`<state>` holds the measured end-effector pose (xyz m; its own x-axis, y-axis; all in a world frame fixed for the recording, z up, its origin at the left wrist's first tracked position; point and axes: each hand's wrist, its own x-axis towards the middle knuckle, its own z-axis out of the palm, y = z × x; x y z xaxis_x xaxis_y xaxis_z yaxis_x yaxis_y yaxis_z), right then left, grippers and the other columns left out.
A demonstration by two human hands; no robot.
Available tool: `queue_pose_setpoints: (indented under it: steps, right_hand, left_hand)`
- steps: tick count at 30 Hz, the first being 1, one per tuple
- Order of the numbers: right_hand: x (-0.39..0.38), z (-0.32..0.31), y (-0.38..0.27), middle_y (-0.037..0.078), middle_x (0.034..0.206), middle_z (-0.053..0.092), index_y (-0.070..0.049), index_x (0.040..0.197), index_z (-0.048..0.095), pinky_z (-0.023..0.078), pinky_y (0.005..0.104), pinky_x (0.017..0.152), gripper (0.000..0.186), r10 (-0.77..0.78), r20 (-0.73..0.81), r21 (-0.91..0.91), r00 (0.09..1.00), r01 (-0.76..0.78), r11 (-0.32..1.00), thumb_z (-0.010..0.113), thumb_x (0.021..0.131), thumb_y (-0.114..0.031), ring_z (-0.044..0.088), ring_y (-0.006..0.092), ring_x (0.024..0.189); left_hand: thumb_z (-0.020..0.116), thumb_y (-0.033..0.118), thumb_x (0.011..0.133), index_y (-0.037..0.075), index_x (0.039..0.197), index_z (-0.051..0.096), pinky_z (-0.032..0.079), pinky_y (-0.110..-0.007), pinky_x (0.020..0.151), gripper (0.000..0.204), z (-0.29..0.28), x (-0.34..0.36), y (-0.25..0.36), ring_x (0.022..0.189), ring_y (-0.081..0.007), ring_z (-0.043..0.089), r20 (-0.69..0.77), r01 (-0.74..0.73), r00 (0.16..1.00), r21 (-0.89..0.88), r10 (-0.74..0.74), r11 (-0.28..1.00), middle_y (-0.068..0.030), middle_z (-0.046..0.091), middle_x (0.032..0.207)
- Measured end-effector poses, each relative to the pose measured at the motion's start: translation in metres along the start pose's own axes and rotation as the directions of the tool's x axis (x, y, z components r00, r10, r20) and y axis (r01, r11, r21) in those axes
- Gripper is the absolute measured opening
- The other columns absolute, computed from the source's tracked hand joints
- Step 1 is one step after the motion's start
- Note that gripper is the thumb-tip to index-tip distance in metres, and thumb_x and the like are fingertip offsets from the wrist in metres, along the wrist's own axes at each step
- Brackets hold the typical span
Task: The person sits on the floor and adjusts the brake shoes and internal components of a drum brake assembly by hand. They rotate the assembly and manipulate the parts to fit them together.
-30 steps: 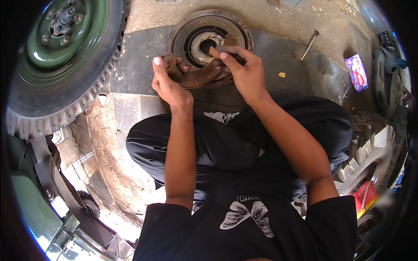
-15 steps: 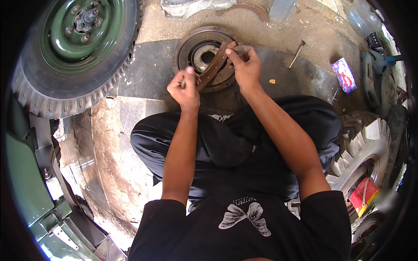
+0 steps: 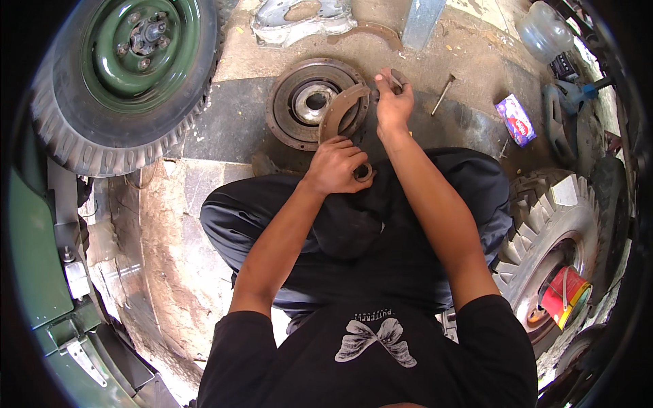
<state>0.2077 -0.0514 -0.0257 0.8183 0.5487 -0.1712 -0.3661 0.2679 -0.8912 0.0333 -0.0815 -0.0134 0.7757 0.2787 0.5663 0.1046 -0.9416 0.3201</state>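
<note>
1. The left hand (image 3: 338, 166) was closed firmly, its fingers wrapped around the lower end of a curved brown piece (image 3: 334, 113). A ring-shaped part (image 3: 364, 171) was seen protruding from the same grip; whether the two were joined could not be told.
2. The curved brown piece was held raised and tilted, its far end angled toward the right, and part of a round metal drum (image 3: 283, 112) on the floor was covered by it in this view.
3. The right hand (image 3: 394, 100) was positioned just beside the far end of the piece, apart from it, with the fingers curled; whether anything was clamped between the fingertips could not be told.
4. A rod-like tool (image 3: 443, 95) was placed on the floor, right of the right hand.
5. Containers: a translucent plastic jug (image 3: 545, 32) was seen at the upper right, and a red and yellow bucket (image 3: 564, 296) was seen against a tyre (image 3: 554, 224); the contents of the bucket could not be made out.
6. Printing: white lettering on a red patch was borne by a purple packet (image 3: 515, 120), and a pale butterfly, with small lettering above, was printed on the black shirt (image 3: 299, 360).
</note>
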Motion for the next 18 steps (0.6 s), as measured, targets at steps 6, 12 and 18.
queue_pose_setpoints:
  steps: [6, 12, 18]
  right_hand:
    - [-0.009, -0.001, -0.011, 0.009, 0.131, 0.071, 0.002, 0.133, 0.066, 0.053, 0.0289, 0.086, 0.036, 0.083, -0.002, -0.147, 0.997, -0.082, 0.986, 0.073, 0.102, -0.016, 0.066, 0.014, 0.111]
    - [-0.001, -0.009, 0.006, 0.005, 0.112, 0.077, -0.005, 0.118, 0.074, 0.049, 0.0305, 0.066, 0.024, 0.172, 0.08, -0.077, 0.982, -0.166, 0.983, 0.068, 0.105, -0.025, 0.067, 0.0119, 0.089]
    - [-0.021, 0.007, 0.002, 0.002, 0.102, 0.074, -0.006, 0.118, 0.073, 0.048, 0.028, 0.065, 0.021, 0.264, 0.153, -0.327, 0.952, -0.204, 0.923, 0.067, 0.106, -0.022, 0.064, 0.0093, 0.077]
  left_hand:
    - [0.085, 0.023, 0.082, 0.006, 0.075, 0.069, 0.054, -0.034, 0.066, 0.024, -0.008, -0.001, 0.0, 0.064, -0.0191, 0.065, -0.24, 0.396, 0.852, -0.285, -0.465, 0.873, -0.0058, 0.066, 0.068]
    - [0.06, 0.027, 0.105, 0.002, 0.073, 0.061, 0.048, -0.035, 0.061, 0.04, -0.022, -0.013, -0.049, 0.057, -0.0191, 0.053, -0.159, 0.108, 0.282, -0.975, -0.946, 0.196, -0.0105, 0.058, 0.065]
    - [0.063, 0.027, 0.101, 0.002, 0.074, 0.06, 0.052, -0.039, 0.061, 0.037, -0.031, -0.023, -0.057, 0.054, -0.0203, 0.052, -0.161, 0.143, 0.242, -0.969, -0.957, 0.199, -0.0103, 0.056, 0.064]
